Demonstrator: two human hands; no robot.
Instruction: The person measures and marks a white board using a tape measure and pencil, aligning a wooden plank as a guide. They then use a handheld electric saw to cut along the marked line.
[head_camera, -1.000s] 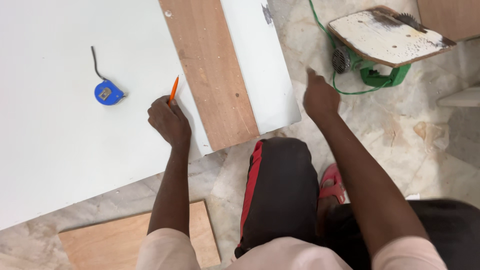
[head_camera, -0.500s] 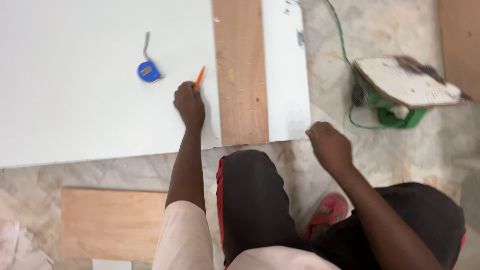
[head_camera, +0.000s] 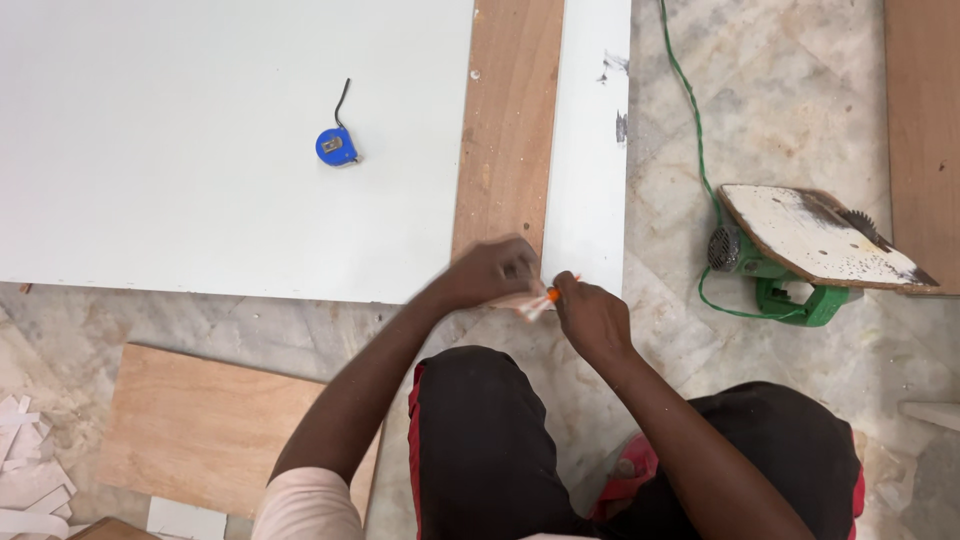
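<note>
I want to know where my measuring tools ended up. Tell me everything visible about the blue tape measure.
The blue tape measure is a small rounded case, seemingly plastic, with a grey metal clip on its upper face and a short dark strap curling up from its top. It lies flat on the large white board, left of the bare wooden strip. Nothing else touches it; both hands are lower right, well apart from it.

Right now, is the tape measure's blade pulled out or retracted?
Retracted, as far as shows: the blue tape measure lies on the white board, apart from both hands, with only a short dark strap trailing.
</note>
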